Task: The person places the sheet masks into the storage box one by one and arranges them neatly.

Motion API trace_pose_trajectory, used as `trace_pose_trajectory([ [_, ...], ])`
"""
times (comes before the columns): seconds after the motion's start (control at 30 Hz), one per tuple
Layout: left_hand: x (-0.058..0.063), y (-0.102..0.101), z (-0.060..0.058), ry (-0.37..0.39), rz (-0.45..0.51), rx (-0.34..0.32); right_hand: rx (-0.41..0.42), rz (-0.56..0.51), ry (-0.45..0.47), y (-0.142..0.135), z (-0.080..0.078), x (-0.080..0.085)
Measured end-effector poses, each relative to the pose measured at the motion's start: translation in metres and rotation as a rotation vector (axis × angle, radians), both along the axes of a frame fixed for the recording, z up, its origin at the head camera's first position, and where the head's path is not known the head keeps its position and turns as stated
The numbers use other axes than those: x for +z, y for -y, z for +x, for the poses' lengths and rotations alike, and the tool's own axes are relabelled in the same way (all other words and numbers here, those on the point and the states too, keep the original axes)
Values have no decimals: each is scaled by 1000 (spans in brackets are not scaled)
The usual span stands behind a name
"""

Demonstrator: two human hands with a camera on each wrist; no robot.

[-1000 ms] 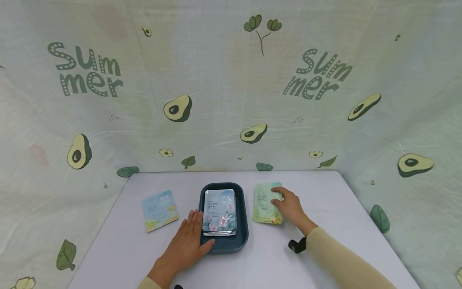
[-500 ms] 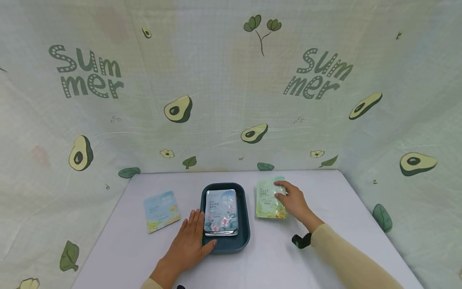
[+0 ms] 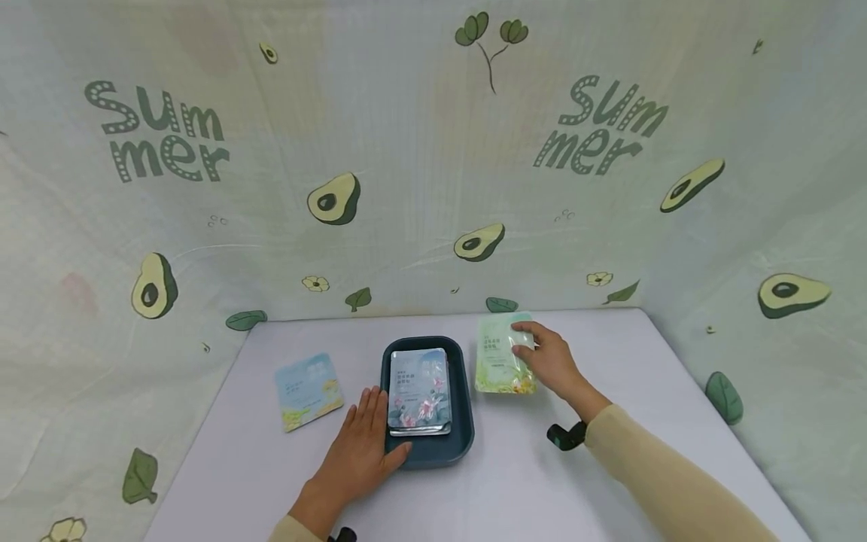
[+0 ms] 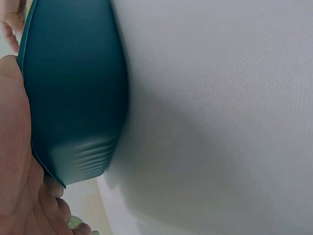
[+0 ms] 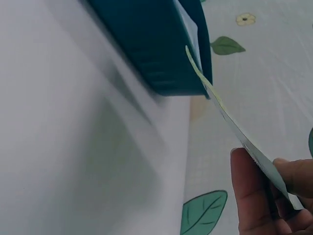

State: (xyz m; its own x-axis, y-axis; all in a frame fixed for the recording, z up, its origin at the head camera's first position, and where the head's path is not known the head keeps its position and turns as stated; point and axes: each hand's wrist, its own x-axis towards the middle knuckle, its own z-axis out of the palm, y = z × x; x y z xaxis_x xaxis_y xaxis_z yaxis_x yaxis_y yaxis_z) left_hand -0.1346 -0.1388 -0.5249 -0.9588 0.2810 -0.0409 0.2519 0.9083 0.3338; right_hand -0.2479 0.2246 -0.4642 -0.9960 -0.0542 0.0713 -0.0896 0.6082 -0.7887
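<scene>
My right hand (image 3: 550, 363) pinches a green sachet (image 3: 497, 357) by its right edge. In the right wrist view the sachet (image 5: 234, 125) is lifted off the table, with thumb and fingers on opposite faces. My left hand (image 3: 360, 450) lies with straight fingers along the left rim of a dark blue tray (image 3: 433, 454), its thumb over the front rim. Seen from the left wrist, the palm (image 4: 12, 142) touches the rim of the tray (image 4: 73, 73). Inside the tray is a stack of sachets, topped by a blue one with pink flowers (image 3: 420, 388).
A light blue sachet (image 3: 308, 391) with yellow printing lies on the white table (image 3: 467, 497), left of the tray. Behind the table hangs a curtain (image 3: 406, 135) printed with avocados. A black wrist strap piece (image 3: 565, 436) sits below the right wrist.
My right hand has gripped the green sachet and raised it off the table, shifting it slightly toward the back. My left hand stays at the tray.
</scene>
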Motion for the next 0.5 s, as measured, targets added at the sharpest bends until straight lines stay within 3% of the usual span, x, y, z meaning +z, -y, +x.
trace_pose_trajectory([
  [0.23,1,-3,0,-5,-21,2,4,-61,3,19,1,9],
  [0.5,2,-1,-1,-25,-42,-2,24,-144,41,68,4,8],
])
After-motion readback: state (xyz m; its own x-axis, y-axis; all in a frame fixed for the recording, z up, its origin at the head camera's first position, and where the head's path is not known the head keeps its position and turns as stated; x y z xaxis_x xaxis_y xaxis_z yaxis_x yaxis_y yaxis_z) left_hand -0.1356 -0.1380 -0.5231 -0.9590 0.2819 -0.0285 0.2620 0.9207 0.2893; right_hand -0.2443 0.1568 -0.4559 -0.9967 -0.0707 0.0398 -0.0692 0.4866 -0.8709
